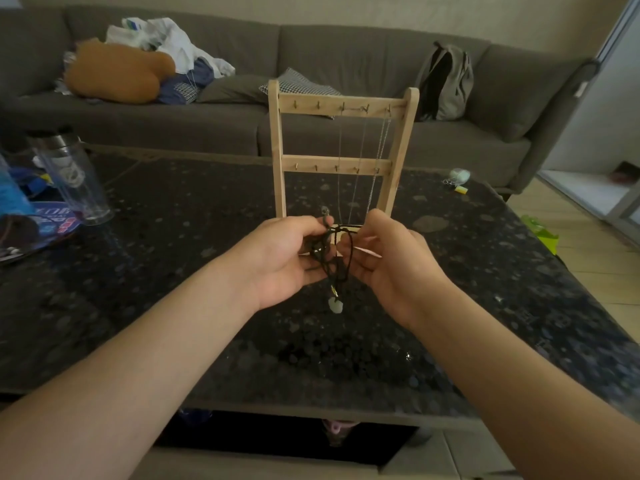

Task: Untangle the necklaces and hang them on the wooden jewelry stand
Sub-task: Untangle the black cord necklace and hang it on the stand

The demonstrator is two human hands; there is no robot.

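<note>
A grey sofa strewn with clothes and a backpack runs behind a dark speckled counter. Over the counter's middle, the left hand and the right hand face each other, each grip closed on a tangled black cord necklace bunched between them. The cord loops across the fingers of both hands, and a pale pendant dangles from it just below the palms, clear of the counter. Just beyond the hands the wooden jewelry stand stands upright on the counter, with thin silver chains hanging from hooks on the right part of its top bar. At the counter's left edge stands a clear plastic bottle among colourful clutter.
</note>
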